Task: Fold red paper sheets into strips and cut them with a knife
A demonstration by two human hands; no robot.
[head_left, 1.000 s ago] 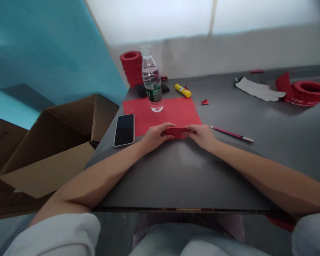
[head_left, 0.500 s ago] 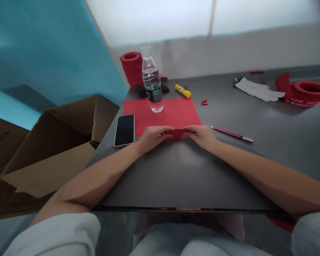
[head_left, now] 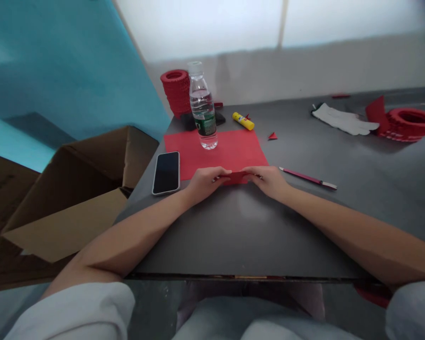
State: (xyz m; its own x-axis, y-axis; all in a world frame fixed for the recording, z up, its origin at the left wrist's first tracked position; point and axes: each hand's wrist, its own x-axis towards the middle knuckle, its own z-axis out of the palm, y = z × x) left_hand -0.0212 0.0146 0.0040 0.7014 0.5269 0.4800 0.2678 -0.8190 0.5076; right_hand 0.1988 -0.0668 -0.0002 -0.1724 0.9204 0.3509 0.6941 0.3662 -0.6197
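Between my two hands is a small strip of red paper (head_left: 238, 175), pinched at both ends just above the near edge of a larger red sheet (head_left: 233, 148). My left hand (head_left: 208, 182) has thumb and fingers closed on the strip's left end. At the right end, my right hand (head_left: 265, 180) grips it the same way. Fingers cover both ends, so any fold there is hidden. On the red sheet stands a clear water bottle (head_left: 203, 111) with a green label. A phone (head_left: 166, 173) lies left of my left hand, overlapping the sheet's side.
A pink, pen-like tool (head_left: 307, 177) lies right of my right hand. Farther back are a yellow glue stick (head_left: 243, 121), a red paper scrap (head_left: 272, 136), a stack of red rings (head_left: 176, 94), a white glove (head_left: 343, 118) and more red rings (head_left: 412, 123). An open cardboard box (head_left: 71, 208) stands left of the table.
Both hands keep their hold on the red paper strip, which has tilted slightly between the fingers. Everything else stays where it was, apart from a tiny shift of the view.
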